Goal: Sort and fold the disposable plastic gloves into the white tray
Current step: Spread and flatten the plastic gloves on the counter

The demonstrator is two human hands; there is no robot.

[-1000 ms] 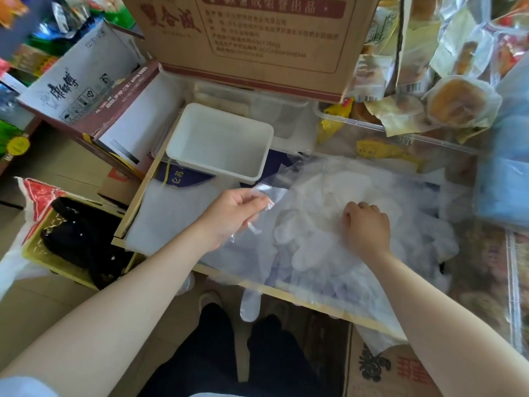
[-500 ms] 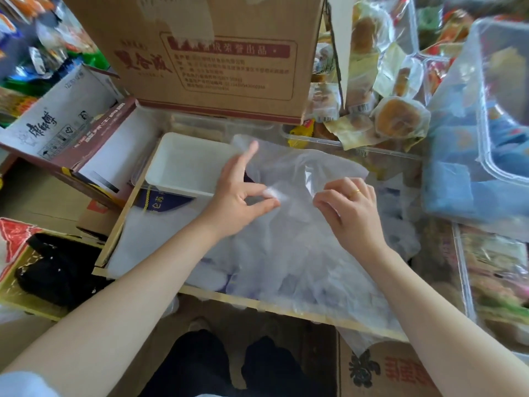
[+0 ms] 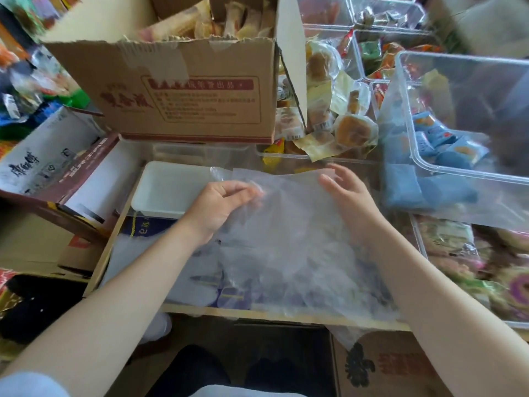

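A clear plastic glove (image 3: 289, 207) is held up and spread flat between my hands, over a heap of more clear gloves (image 3: 286, 273) on the work surface. My left hand (image 3: 220, 207) pinches the glove's left edge with curled fingers. My right hand (image 3: 347, 196) holds the upper right corner, with fingers behind the film and the thumb in front. The white tray (image 3: 160, 193) sits just left of my left hand, and the glove's top left corner overlaps its right side.
A large cardboard box (image 3: 183, 93) full of snacks stands behind the tray. An open carton (image 3: 57, 167) lies to the left. A big clear tub (image 3: 463, 133) with blue packets sits at the right, with wrapped pastries (image 3: 352, 133) between box and tub.
The glove came off the heap and now hangs spread wide. My hands moved apart and a little upward. The camera tilted up, showing more of the box and tubs.
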